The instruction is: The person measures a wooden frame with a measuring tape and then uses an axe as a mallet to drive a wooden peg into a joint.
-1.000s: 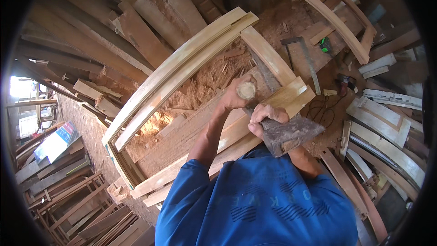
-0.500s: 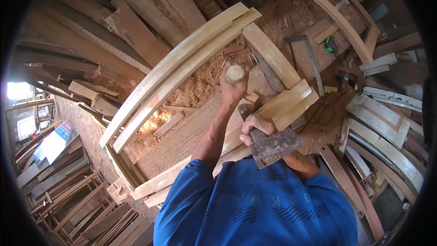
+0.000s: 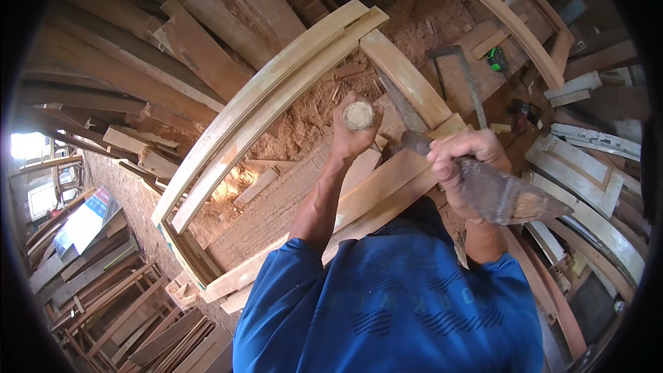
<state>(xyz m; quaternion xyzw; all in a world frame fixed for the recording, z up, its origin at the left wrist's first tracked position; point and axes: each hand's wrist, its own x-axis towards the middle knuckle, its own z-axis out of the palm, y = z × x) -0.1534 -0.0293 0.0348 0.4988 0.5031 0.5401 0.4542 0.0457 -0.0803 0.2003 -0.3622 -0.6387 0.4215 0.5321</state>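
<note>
My left hand [image 3: 353, 135] is wrapped around the upright handle of a chisel [image 3: 358, 116]. Its round, pale, frayed end faces up, and the blade is hidden below my fist. To the right, my right hand [image 3: 469, 159] grips a worn wooden mallet [image 3: 514, 193] by its handle, the dark, heavy head tilted out to the right, apart from the chisel. Both hands are over a pale wooden frame [image 3: 276, 100] with a curved far rail and straight sides. My left fist is inside the frame's outline, and the mallet is beyond its near right corner.
Wood shavings [image 3: 238, 183] and offcuts lie within the frame. Beyond its right side are a metal square [image 3: 469, 86], a green tape measure [image 3: 496, 59] and a smaller curved frame [image 3: 514, 31]. Boards [image 3: 117, 69] lean at the far left; more timber [image 3: 587, 179] is stacked at the right.
My right hand has swung the mallet up and to the right, away from the near rail. My left hand keeps its hold on the chisel in almost the same place.
</note>
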